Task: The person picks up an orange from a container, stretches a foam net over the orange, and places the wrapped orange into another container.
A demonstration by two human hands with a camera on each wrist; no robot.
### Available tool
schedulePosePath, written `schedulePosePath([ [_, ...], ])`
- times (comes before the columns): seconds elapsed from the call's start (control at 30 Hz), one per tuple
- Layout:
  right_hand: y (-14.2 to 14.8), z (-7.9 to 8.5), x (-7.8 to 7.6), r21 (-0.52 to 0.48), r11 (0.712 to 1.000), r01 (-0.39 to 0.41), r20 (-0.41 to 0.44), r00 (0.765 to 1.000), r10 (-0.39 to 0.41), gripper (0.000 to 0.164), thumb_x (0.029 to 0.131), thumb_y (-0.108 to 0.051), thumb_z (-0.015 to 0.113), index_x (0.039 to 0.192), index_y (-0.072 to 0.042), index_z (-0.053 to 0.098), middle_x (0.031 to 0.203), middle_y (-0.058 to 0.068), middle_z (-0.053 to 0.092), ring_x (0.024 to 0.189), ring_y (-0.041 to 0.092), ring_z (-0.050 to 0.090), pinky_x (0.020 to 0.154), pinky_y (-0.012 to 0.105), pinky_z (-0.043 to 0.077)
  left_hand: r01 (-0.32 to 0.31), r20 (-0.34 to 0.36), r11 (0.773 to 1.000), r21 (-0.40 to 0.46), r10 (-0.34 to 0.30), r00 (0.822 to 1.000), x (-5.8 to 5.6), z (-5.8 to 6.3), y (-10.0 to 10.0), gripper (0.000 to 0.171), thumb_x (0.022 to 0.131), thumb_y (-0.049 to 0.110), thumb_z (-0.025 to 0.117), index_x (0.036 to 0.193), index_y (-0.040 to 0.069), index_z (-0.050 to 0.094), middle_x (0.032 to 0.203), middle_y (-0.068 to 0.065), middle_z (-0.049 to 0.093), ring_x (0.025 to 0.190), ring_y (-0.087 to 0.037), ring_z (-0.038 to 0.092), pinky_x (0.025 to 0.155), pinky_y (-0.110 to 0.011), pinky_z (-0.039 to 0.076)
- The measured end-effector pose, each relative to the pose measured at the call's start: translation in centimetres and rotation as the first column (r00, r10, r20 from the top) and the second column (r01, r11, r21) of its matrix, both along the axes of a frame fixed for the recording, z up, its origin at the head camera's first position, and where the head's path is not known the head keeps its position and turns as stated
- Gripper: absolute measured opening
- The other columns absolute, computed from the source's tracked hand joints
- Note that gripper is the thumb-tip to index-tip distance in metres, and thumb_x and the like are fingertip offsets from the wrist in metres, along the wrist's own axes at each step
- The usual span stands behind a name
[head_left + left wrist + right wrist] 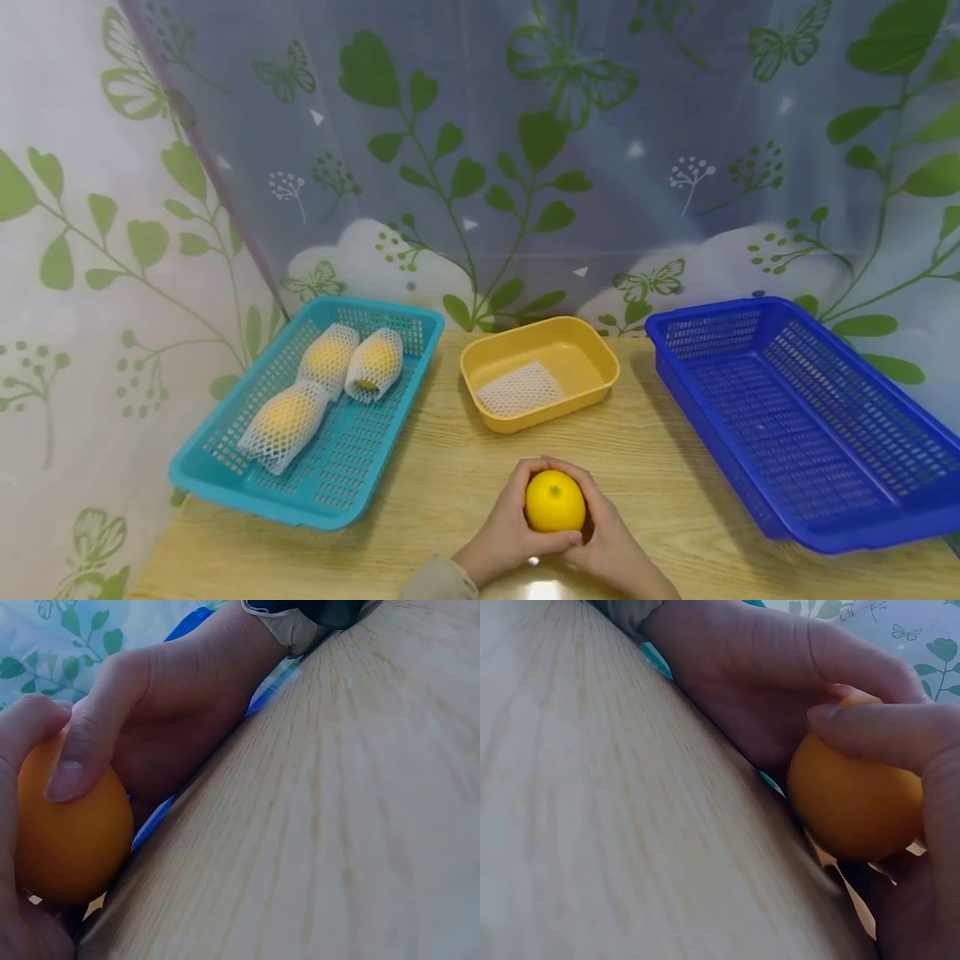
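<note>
Both my hands cup one yellow-orange orange (555, 502) low in the middle of the head view. My left hand (506, 527) curls round its left side and my right hand (606, 533) round its right side, thumbs at the near side. In the left wrist view the orange (73, 829) sits between the hands, close to the wooden tabletop. The right wrist view shows the same orange (855, 791) with a thumb across it. Whether it touches the table is hidden. Just beyond the hands stands a yellow tray (581, 367) with a white foam net sleeve (521, 390) in it.
On the left, a teal basket (337, 492) holds three yellow fruits in white foam nets, one netted fruit (375, 362) apart at its right. A dark blue basket (795, 433) stands on the right. Behind the wooden table (420, 492) hangs a leaf-patterned curtain (480, 167).
</note>
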State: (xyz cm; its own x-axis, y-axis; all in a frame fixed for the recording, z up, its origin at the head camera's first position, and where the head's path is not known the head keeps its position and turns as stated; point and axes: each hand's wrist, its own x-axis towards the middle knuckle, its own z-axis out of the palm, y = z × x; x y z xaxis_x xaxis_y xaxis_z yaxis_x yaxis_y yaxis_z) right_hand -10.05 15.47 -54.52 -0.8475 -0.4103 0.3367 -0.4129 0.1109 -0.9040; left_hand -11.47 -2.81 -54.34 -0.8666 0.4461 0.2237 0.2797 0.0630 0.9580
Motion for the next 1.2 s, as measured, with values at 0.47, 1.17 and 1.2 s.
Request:
schedulePosePath([
  [0.47,-0.05,0.12,-0.03,-0.029,0.999,-0.038,0.004,0.999,0.038,0.093,0.074,0.004,0.08,0.151,-0.011,0.031,0.155,0.008,0.035,0.137,0.015,0.04,0.108,0.022,0.033,-0.008,0.009,1.0,-0.018,0.008,1.0,0.0,-0.13,-0.08,0.071,0.079,0.028,0.085,0.134,0.026,0.041,0.129,0.003,0.051,0.113,-0.015,0.054,0.097,-0.032,0.044],
  [1.17,0.16,0.19,0.05,-0.1,0.989,-0.107,-0.059,0.993,0.102,0.088,0.075,0.006,0.069,0.152,-0.002,0.027,0.156,0.016,0.032,0.14,0.021,0.037,0.11,0.023,0.031,0.014,0.03,1.0,-0.027,-0.013,0.999,-0.14,0.12,0.0,0.065,0.083,0.029,0.081,0.134,0.028,0.042,0.129,0.004,0.05,0.113,-0.015,0.053,0.097,-0.032,0.043],
  [1.2,0.16,0.22,0.07,-0.105,0.989,-0.108,-0.05,0.993,0.103,0.087,0.075,0.006,0.069,0.152,-0.002,0.028,0.156,0.016,0.032,0.14,0.021,0.036,0.11,0.023,0.031,0.015,0.029,1.0,-0.025,-0.014,0.999,-0.15,0.16,0.01,0.064,0.083,0.029,0.081,0.133,0.028,0.042,0.129,0.004,0.05,0.113,-0.015,0.053,0.097,-0.032,0.043],
])
